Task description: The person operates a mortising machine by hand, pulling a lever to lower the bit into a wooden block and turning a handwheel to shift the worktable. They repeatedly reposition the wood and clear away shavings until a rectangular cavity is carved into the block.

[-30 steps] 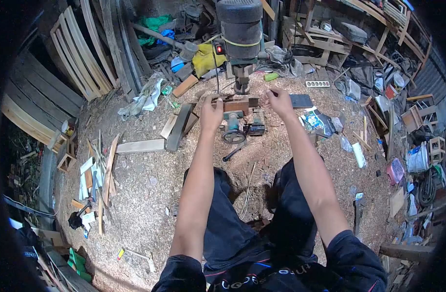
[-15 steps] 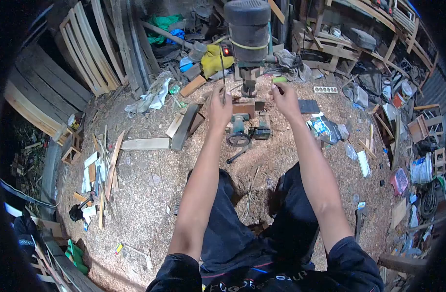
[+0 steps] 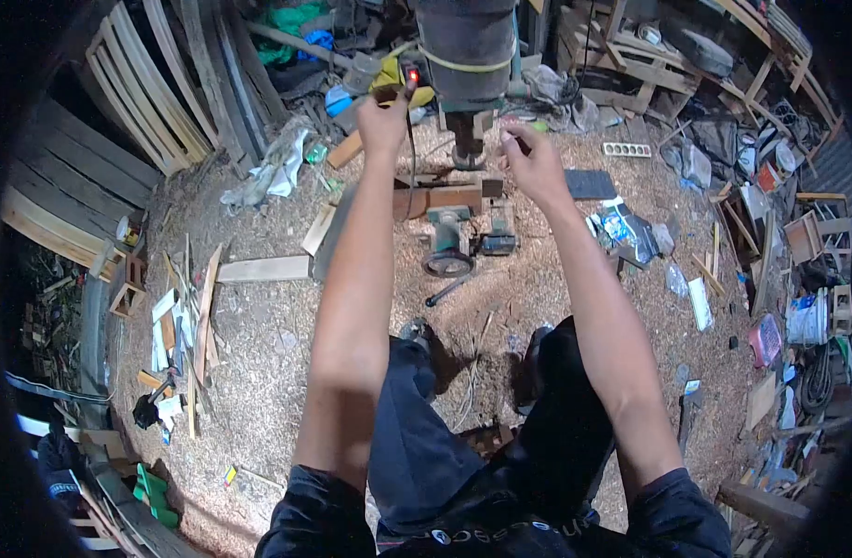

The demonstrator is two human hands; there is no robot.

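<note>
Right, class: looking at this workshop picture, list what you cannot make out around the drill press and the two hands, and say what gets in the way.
1. Drill press: the head view's upper edge cuts off its top.
2. Left hand: its fingertips cover the red switch, so contact is unclear.
3. Right hand: whatever its pinched fingers hold is too small to tell.
4. Drill bit: blurred against the wood block.

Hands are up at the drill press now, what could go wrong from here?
The left hand is at the lit red switch while the right hand hovers close beside the chuck; fingers might get caught. The cord dangling over the wood block could snag.
</note>
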